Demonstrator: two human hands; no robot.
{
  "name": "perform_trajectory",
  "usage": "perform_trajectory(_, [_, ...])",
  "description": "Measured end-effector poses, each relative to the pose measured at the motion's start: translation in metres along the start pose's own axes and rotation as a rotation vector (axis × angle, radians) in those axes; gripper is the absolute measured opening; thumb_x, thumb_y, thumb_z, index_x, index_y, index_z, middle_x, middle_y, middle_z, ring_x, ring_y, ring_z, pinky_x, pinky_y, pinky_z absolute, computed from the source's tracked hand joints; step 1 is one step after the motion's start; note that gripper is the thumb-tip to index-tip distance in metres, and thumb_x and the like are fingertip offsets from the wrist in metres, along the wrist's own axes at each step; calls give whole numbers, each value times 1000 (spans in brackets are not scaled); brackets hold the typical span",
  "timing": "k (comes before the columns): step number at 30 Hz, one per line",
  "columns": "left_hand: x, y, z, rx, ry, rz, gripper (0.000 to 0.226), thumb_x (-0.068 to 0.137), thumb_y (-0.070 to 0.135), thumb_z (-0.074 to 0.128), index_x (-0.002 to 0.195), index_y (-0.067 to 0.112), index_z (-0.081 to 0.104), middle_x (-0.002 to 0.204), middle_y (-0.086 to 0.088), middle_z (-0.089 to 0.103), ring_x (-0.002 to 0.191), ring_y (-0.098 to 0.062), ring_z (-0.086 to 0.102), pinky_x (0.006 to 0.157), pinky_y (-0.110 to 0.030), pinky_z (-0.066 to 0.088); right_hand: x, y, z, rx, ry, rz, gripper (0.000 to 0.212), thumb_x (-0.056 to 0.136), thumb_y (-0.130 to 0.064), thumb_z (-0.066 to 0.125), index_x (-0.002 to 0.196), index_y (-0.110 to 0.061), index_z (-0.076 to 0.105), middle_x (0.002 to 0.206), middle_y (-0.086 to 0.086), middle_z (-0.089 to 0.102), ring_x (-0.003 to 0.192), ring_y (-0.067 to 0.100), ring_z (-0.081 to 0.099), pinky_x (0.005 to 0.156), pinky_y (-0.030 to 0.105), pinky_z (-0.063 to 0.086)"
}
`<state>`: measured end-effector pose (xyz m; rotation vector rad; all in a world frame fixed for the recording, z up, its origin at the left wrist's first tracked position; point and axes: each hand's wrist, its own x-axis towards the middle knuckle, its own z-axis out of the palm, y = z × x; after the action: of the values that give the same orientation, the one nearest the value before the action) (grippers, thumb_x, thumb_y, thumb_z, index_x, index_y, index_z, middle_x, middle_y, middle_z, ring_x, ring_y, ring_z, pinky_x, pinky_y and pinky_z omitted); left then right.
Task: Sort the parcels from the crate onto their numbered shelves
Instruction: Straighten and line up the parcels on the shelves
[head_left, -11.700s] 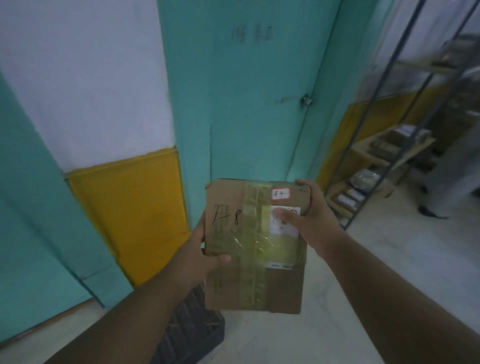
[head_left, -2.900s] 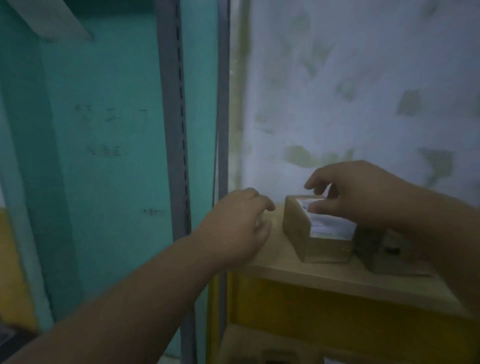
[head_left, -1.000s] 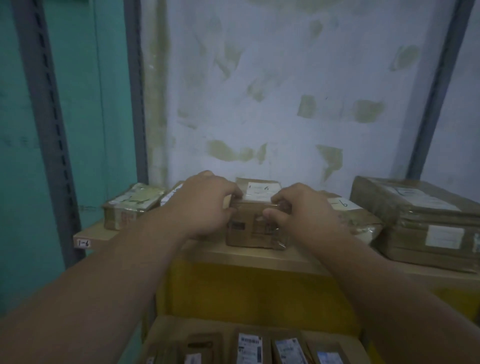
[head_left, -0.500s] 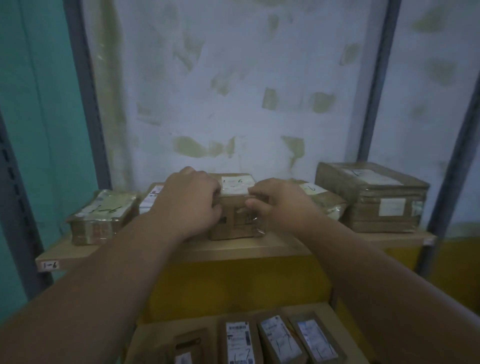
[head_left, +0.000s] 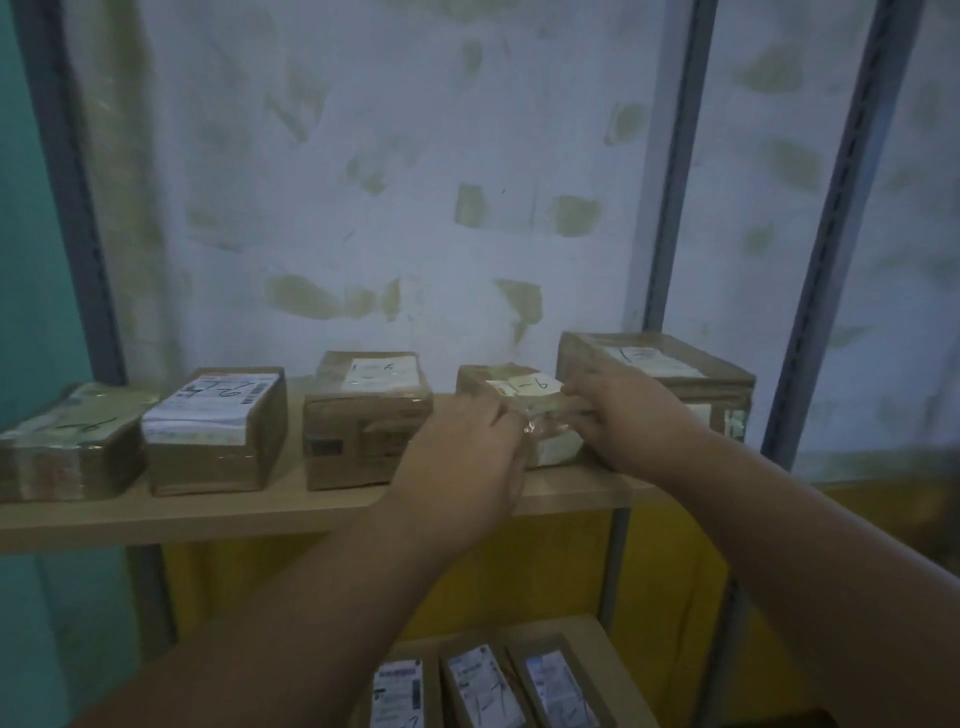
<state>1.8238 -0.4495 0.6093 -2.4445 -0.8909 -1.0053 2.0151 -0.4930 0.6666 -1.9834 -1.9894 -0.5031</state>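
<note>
A small taped parcel (head_left: 511, 387) with a handwritten white label sits on the wooden shelf (head_left: 208, 512), fourth in a row of brown boxes. My left hand (head_left: 467, 452) grips its left front corner and my right hand (head_left: 618, 415) grips its right side, fingers curled round the edges. To its left stands a brown parcel (head_left: 363, 415) with a white label. A larger taped box (head_left: 670, 374) stands on the right, touching my right hand's back.
Two more parcels (head_left: 218, 426) (head_left: 67, 441) stand at the shelf's left end. A lower shelf (head_left: 613, 670) holds three labelled boxes (head_left: 488, 691). Grey metal uprights (head_left: 670, 171) frame the rack against a patchy white wall; a teal wall lies on the left.
Both hands have left the middle brown parcel and moved right onto the small taped parcel beside it. The view has shifted, showing more of the shelf's left end.
</note>
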Motion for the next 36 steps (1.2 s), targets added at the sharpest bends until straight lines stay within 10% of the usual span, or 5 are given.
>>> perform_trajectory(7, [38, 26, 41, -6, -175, -302, 43, 92, 33, 56, 132, 22, 49, 132, -2, 48, 108, -25, 57, 87, -42, 50, 20, 20, 28, -37, -36, -226, 26, 97, -28, 54, 116, -13, 64, 116, 7, 58, 109, 25, 55, 93, 38, 48])
perform_trajectory(16, [22, 20, 23, 139, -192, -378, 29, 81, 6, 61, 106, 22, 59, 100, 0, 61, 91, -24, 60, 73, -42, 56, 17, 27, 37, -12, -3, -299, 27, 95, -36, 57, 114, -18, 62, 110, 5, 58, 104, 24, 52, 90, 41, 50])
perform_trajectory(36, [26, 2, 5, 180, -259, -368, 20, 90, 19, 61, 108, 15, 56, 108, -6, 55, 98, -26, 56, 77, -37, 51, 19, 0, 44, 208, 1, -161, 23, 90, -25, 69, 112, -19, 64, 111, 2, 56, 104, 23, 56, 85, 33, 45])
